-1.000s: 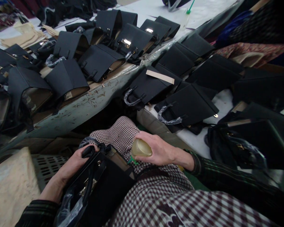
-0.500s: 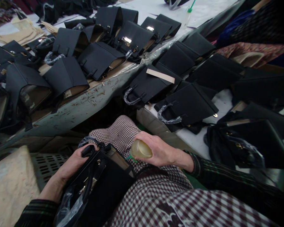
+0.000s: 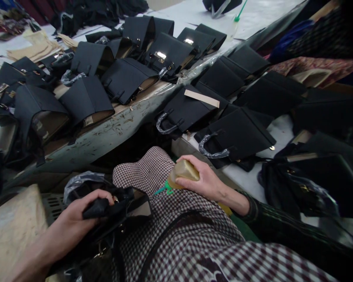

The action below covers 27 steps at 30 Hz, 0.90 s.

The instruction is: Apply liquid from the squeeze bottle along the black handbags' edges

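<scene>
With left grip (image 3: pixel 84 211) clamped on black bag (image 3: pixel 122 217) and right grip (image 3: pixel 204 179) around bottle (image 3: pixel 184 172), hold green nozzle (image 3: pixel 161 189) clear of checked cloth (image 3: pixel 200 227).

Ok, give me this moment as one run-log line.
left hand: gripping black bag | right hand: holding translucent bottle, green nozzle pointing toward bag | ahead: more black bags

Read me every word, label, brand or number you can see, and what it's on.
No readable text.
Bottle in the right hand: no lettering visible.
Pale strip on a black bag: no lettering visible.
Metal plate on another bag: too small and glaring to read.
Dark motif on the checked cloth: cut off; no letters discernible.
</scene>
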Motion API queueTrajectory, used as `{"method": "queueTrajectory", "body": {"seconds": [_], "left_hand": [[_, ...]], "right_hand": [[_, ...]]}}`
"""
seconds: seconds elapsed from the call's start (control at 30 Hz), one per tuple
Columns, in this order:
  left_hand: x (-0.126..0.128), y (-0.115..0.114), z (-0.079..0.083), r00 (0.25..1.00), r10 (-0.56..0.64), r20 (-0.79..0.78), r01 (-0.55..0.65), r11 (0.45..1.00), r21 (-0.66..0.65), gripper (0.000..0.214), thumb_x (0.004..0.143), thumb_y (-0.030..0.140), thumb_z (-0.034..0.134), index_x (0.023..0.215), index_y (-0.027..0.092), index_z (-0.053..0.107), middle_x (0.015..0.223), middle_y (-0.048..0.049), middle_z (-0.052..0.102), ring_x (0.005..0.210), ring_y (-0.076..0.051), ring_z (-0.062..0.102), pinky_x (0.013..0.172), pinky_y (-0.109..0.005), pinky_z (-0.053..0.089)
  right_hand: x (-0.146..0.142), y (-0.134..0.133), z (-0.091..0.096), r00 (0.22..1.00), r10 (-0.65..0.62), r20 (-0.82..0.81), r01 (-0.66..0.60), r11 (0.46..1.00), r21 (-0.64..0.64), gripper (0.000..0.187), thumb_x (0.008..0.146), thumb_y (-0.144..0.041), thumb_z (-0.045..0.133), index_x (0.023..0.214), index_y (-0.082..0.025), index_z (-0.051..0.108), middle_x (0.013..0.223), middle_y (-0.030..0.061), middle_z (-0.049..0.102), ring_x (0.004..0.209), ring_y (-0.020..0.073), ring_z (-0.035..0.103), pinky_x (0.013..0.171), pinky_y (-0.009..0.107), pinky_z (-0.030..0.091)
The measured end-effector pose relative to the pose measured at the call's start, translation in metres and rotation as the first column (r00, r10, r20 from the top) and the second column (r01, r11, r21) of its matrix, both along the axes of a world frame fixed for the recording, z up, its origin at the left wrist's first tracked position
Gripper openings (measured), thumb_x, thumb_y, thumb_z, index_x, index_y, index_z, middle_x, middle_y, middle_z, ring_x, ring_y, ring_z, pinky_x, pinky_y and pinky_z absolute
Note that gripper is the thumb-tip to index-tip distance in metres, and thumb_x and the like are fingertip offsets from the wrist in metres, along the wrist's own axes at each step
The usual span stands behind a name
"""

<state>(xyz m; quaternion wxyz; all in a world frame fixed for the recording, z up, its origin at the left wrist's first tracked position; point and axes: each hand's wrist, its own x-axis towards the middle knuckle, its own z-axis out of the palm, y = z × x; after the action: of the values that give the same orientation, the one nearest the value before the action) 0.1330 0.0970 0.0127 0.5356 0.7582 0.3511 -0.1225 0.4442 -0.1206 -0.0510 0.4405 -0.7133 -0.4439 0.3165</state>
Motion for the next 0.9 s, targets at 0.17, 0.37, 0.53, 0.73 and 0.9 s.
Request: {"method": "queueTrajectory", "body": {"seconds": [0.17,0.37,0.53,0.73,0.9], "left_hand": [[-0.016,-0.020,-0.019,0.992,0.116,0.041,-0.120,0.989,0.089,0.022,0.097,0.045,0.056,0.106,0.027,0.066,0.110,-0.0005,0.070,0.100,-0.018,0.066,0.085,-0.020,0.048],[-0.034,-0.024,-0.032,0.959,0.275,0.065,-0.282,0.947,0.153,0.022,0.092,0.043,0.063,0.106,0.027,0.068,0.112,-0.0001,0.071,0.099,-0.017,0.068,0.083,-0.018,0.050],[-0.030,-0.037,-0.027,0.969,0.216,0.124,-0.236,0.954,0.186,0.017,0.091,0.041,0.066,0.103,0.030,0.072,0.107,0.0010,0.076,0.100,-0.018,0.070,0.084,-0.017,0.051],[-0.026,-0.057,-0.019,0.965,0.156,0.210,-0.197,0.962,0.190,0.013,0.090,0.037,0.067,0.097,0.030,0.075,0.096,0.0009,0.079,0.087,-0.018,0.074,0.079,-0.016,0.053],[-0.033,-0.060,-0.021,0.961,0.146,0.234,-0.199,0.954,0.223,0.012,0.090,0.032,0.066,0.099,0.032,0.074,0.099,0.0032,0.079,0.091,-0.016,0.075,0.081,-0.013,0.052]], "right_hand": [[-0.004,0.002,-0.022,0.999,0.049,0.002,-0.049,0.999,-0.005,0.056,0.083,-0.047,0.079,0.125,-0.020,0.055,0.117,0.0073,0.065,0.102,0.0250,0.064,0.091,0.040,0.052],[-0.019,0.027,-0.048,0.981,0.176,0.081,-0.183,0.980,0.082,0.059,0.083,-0.051,0.080,0.125,-0.021,0.052,0.122,0.0108,0.063,0.109,0.0278,0.062,0.097,0.045,0.052],[-0.027,0.051,-0.058,0.966,0.219,0.137,-0.234,0.966,0.109,0.062,0.083,-0.054,0.080,0.125,-0.019,0.052,0.120,0.0132,0.064,0.108,0.0297,0.062,0.097,0.048,0.052],[-0.030,0.062,-0.061,0.947,0.283,0.155,-0.290,0.957,0.028,0.055,0.083,-0.048,0.081,0.121,-0.019,0.055,0.117,0.0115,0.064,0.105,0.0282,0.061,0.095,0.046,0.051],[-0.026,0.067,-0.054,0.963,0.260,0.071,-0.257,0.965,-0.049,0.046,0.081,-0.040,0.081,0.114,-0.018,0.059,0.107,0.0070,0.065,0.094,0.0244,0.061,0.087,0.041,0.051]]}}
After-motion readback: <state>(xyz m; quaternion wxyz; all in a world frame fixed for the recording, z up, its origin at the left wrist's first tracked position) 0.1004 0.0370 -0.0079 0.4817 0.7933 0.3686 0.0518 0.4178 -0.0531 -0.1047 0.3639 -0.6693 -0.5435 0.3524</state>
